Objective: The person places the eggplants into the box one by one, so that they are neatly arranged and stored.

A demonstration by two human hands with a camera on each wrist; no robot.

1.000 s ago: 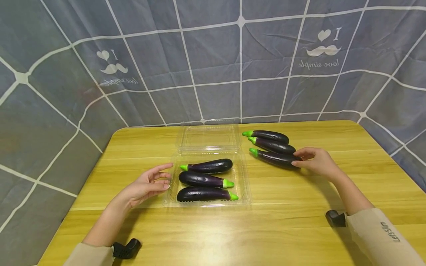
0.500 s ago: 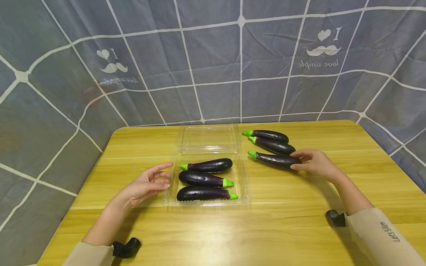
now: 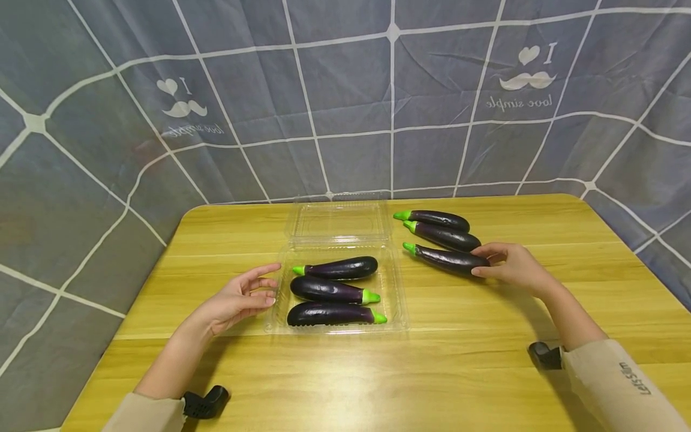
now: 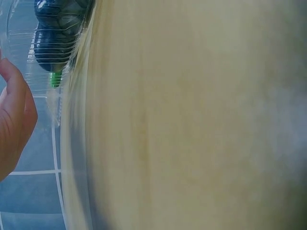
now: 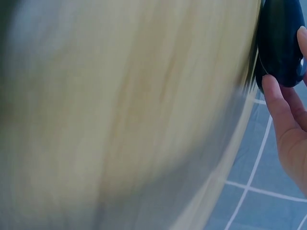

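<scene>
My right hand [image 3: 510, 265] pinches the thick end of a dark purple eggplant [image 3: 445, 259] between thumb and fingers, its green stem pointing left. In the right wrist view, fingertips lie on the rounded end of that eggplant [image 5: 282, 43]. My left hand [image 3: 237, 302] is beside the left wall of a clear plastic clamshell container [image 3: 399, 300], its fingers loosely bent and fingertips right at the rim. Inside the container lie three eggplants: a back one [image 3: 342, 268], a middle one [image 3: 326, 290] and a front one [image 3: 329, 314].
Two more eggplants, a rear one [image 3: 439, 220] and a nearer one [image 3: 448, 236], lie just behind the held one. The container's clear lid [image 3: 340, 221] is folded back toward a grey gridded curtain [image 3: 351, 162]. Everything stands on a wooden table [image 3: 335, 384].
My right hand's grip on the eggplant has shifted slightly, and the eggplant's stem end has moved a little to the left. My left hand has stayed beside the container.
</scene>
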